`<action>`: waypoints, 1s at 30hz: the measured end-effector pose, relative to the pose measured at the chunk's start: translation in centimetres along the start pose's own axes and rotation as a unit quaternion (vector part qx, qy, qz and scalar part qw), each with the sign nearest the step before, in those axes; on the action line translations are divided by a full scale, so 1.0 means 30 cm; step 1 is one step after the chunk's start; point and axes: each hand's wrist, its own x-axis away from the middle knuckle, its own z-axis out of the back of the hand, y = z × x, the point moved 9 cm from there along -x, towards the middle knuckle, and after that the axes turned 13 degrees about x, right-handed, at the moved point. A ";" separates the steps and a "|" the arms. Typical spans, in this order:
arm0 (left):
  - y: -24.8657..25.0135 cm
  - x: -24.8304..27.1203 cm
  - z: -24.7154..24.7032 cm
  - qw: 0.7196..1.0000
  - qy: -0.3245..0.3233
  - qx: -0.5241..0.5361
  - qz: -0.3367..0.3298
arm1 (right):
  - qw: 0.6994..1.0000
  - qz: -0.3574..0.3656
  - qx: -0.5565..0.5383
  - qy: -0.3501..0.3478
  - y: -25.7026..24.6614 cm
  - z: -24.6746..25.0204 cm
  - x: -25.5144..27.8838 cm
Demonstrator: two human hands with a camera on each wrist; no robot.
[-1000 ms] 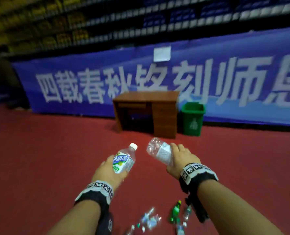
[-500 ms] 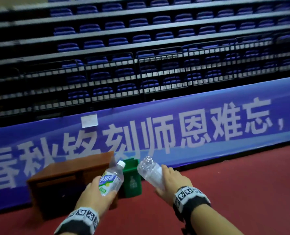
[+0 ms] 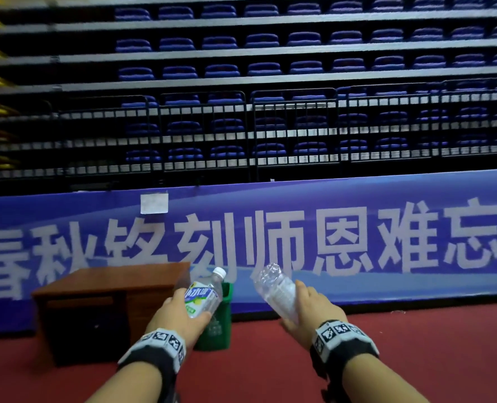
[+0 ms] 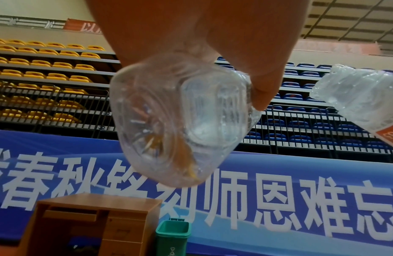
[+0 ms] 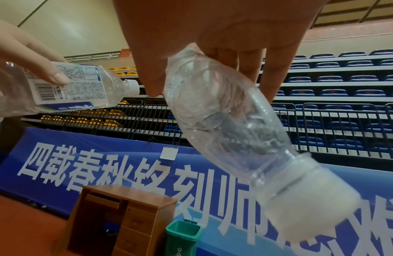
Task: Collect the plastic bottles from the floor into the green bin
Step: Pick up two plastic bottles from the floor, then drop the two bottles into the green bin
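Observation:
My left hand [image 3: 174,312] grips a clear bottle with a blue and white label and a white cap [image 3: 203,295], neck pointing up and away. In the left wrist view its base [image 4: 180,121] faces the camera. My right hand [image 3: 308,303] holds a crumpled clear bottle [image 3: 276,289], also seen in the right wrist view [image 5: 224,121]. The green bin [image 3: 219,330] stands on the red floor ahead, beside the desk. The left hand and its bottle partly hide it. Its open top shows in the wrist views [image 4: 173,230] [image 5: 183,230].
A brown wooden desk [image 3: 110,301] stands left of the bin, touching or nearly touching it. Behind both runs a long blue banner [image 3: 357,242] with white characters, and above it railings and rows of blue seats. Red floor [image 3: 270,367] lies between me and the bin.
The desk and bin have grown larger and nearer in view. The head view has tilted up, so the loose bottles on the floor are out of sight. Both hands still hold their bottles.

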 end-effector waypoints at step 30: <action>-0.040 -1.384 -0.811 0.999 -0.031 -0.032 0.028 | 0.996 0.004 0.081 -0.032 0.192 -0.676 -1.499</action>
